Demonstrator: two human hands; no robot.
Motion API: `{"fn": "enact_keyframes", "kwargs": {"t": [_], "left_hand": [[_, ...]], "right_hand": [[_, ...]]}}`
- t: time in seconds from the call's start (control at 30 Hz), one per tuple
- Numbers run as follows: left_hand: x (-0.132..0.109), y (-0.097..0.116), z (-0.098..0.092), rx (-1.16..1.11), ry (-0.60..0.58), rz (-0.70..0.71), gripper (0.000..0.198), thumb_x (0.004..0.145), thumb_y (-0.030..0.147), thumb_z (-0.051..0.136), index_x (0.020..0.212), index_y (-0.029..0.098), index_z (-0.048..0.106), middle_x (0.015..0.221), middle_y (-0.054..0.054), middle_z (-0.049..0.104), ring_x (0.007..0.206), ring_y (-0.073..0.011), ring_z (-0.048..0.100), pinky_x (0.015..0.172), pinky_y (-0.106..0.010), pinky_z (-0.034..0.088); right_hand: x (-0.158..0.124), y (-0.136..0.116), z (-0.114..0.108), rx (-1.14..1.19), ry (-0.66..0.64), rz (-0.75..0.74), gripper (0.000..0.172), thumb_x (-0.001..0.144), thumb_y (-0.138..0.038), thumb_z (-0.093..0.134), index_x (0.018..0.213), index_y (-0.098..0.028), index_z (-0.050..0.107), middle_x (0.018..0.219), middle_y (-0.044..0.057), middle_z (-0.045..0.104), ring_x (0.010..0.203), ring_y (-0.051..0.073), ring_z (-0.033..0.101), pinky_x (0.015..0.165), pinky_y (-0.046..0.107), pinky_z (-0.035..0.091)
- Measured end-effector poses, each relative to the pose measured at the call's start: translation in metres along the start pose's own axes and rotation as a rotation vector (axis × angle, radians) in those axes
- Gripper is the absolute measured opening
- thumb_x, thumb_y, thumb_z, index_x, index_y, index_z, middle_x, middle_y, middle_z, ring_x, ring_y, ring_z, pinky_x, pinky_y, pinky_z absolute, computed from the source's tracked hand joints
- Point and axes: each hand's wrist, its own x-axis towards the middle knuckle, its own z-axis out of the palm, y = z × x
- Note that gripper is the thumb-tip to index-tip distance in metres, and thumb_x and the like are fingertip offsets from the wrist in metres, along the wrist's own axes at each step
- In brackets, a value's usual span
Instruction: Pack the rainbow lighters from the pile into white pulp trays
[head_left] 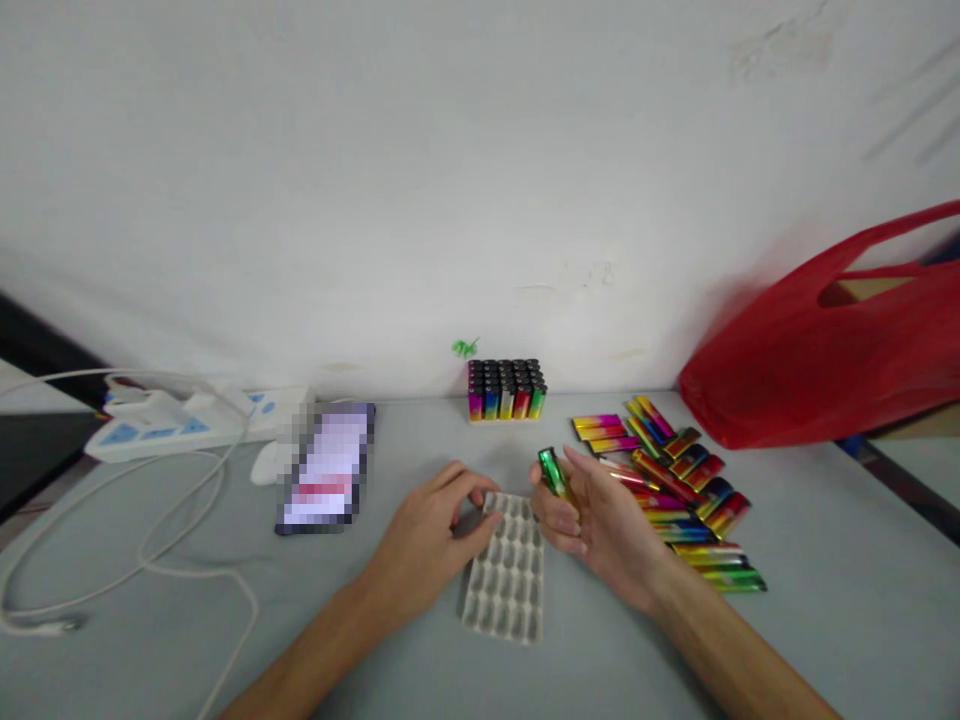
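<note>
My right hand (pixel 592 520) is closed round a green metallic lighter (pixel 553 470), its top pointing up and away from me. Just left of it, my left hand (pixel 442 530) rests with curled fingers on the far left corner of a pale plastic tray (pixel 506 590) with rows of empty oval pockets. To the right of my right hand lies a loose heap of several rainbow-coloured lighters (pixel 675 480). A filled tray of upright lighters (pixel 506 390) stands by the wall.
A red plastic bag (pixel 832 350) sits at the back right. A phone (pixel 326 468) lies at left, with a white power strip (pixel 180 420) and white cables (pixel 150 540) beyond it. A white wall closes off the back of the grey table (pixel 825 600).
</note>
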Motion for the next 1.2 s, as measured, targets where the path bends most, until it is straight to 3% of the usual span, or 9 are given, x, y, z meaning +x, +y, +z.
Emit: {"fn": "enact_keyframes", "kwargs": {"t": [0.17, 0.3, 0.63, 0.83, 0.97, 1.2], "left_hand": [[-0.001, 0.003, 0.0, 0.013, -0.008, -0.009, 0.015, 0.097, 0.029, 0.073, 0.111, 0.025, 0.077, 0.099, -0.001, 0.07, 0.075, -0.0181, 0.06, 0.072, -0.031, 0.044], [-0.001, 0.004, 0.0, 0.005, -0.003, 0.004, 0.014, 0.095, 0.028, 0.073, 0.108, 0.024, 0.076, 0.1, -0.002, 0.071, 0.076, -0.0187, 0.061, 0.072, -0.031, 0.045], [0.0, 0.006, -0.001, -0.001, 0.001, 0.007, 0.011, 0.093, 0.025, 0.073, 0.104, 0.023, 0.074, 0.096, -0.001, 0.071, 0.079, -0.0196, 0.062, 0.071, -0.031, 0.044], [0.0, 0.004, -0.001, 0.007, -0.01, 0.011, 0.011, 0.095, 0.028, 0.073, 0.105, 0.023, 0.073, 0.095, 0.0, 0.071, 0.078, -0.0193, 0.061, 0.073, -0.032, 0.044], [0.001, 0.003, -0.001, 0.022, -0.016, 0.002, 0.012, 0.095, 0.028, 0.074, 0.105, 0.024, 0.073, 0.094, 0.001, 0.07, 0.077, -0.0187, 0.061, 0.073, -0.032, 0.043], [-0.001, 0.005, -0.001, 0.027, -0.025, 0.002, 0.01, 0.096, 0.028, 0.072, 0.105, 0.024, 0.072, 0.095, 0.0, 0.07, 0.08, -0.0199, 0.061, 0.074, -0.032, 0.043]], "right_hand": [[0.005, -0.001, 0.0, 0.095, -0.118, 0.004, 0.06, 0.1, -0.07, 0.067, 0.07, -0.021, 0.05, 0.063, -0.009, 0.026, 0.055, 0.011, 0.018, 0.049, 0.023, 0.021], [0.003, -0.007, -0.001, 0.142, -0.204, 0.001, 0.065, 0.1, -0.071, 0.068, 0.064, -0.023, 0.041, 0.059, -0.01, 0.023, 0.052, 0.009, 0.014, 0.047, 0.023, 0.018], [-0.001, -0.008, 0.001, 0.185, -0.17, -0.057, 0.069, 0.098, -0.07, 0.07, 0.06, -0.025, 0.034, 0.055, -0.01, 0.022, 0.049, 0.009, 0.012, 0.046, 0.026, 0.016], [-0.003, -0.01, 0.006, 0.172, -0.099, -0.133, 0.064, 0.097, -0.066, 0.071, 0.062, -0.024, 0.037, 0.061, -0.009, 0.023, 0.053, 0.011, 0.012, 0.047, 0.025, 0.018], [-0.004, -0.01, 0.006, 0.133, -0.073, -0.109, 0.06, 0.096, -0.066, 0.073, 0.067, -0.023, 0.043, 0.064, -0.008, 0.026, 0.056, 0.011, 0.016, 0.047, 0.024, 0.018], [-0.001, -0.006, -0.001, 0.142, -0.151, -0.032, 0.066, 0.096, -0.069, 0.069, 0.061, -0.025, 0.034, 0.055, -0.011, 0.02, 0.049, 0.007, 0.011, 0.043, 0.023, 0.013]]}}
